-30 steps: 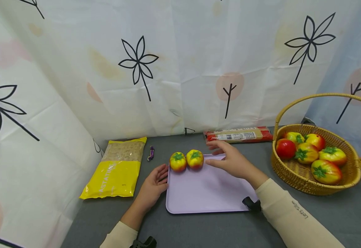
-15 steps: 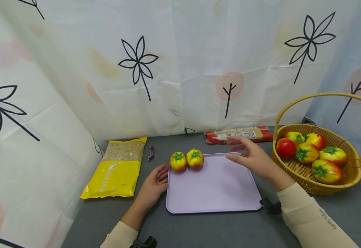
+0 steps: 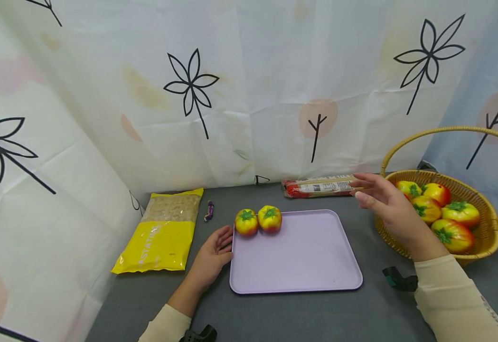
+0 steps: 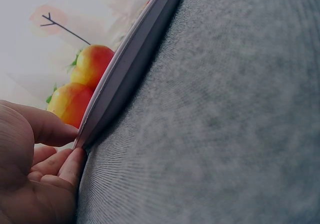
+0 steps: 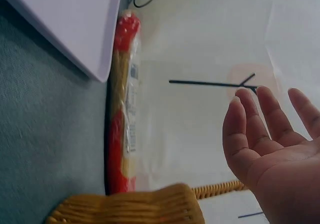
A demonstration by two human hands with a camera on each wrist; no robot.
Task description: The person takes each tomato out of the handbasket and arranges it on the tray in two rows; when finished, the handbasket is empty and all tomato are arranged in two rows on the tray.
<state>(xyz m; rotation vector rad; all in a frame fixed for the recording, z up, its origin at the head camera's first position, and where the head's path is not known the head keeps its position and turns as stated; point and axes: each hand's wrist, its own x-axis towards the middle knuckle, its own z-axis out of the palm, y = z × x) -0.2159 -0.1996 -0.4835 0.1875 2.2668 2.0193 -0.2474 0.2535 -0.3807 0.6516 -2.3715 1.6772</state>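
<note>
The tray (image 3: pixel 295 256) is pale lilac, plain and unpatterned; at its 11 o'clock corner, two tomatoes (image 3: pixel 258 221) are yellow blushing to red, each with a green calyx. The bench (image 3: pixel 300 313) is a uniform dark grey. The basket (image 3: pixel 479 240), at 3 o'clock, is golden-tan wicker; its fruit (image 3: pixel 445 213) is yellow-to-red with green calyxes. The packet (image 3: pixel 321 186) at 12 o'clock is tan with red ends and a white label. The bag (image 3: pixel 163 232) at 9 o'clock is bright yellow with a beige window. The small wrapper (image 3: pixel 208 211) beside it is purple. The backdrop (image 3: pixel 249 95) is white, with black line-drawn leaves and faint pink, yellow and blue patches. Both sleeves (image 3: pixel 458 304) are cream.
</note>
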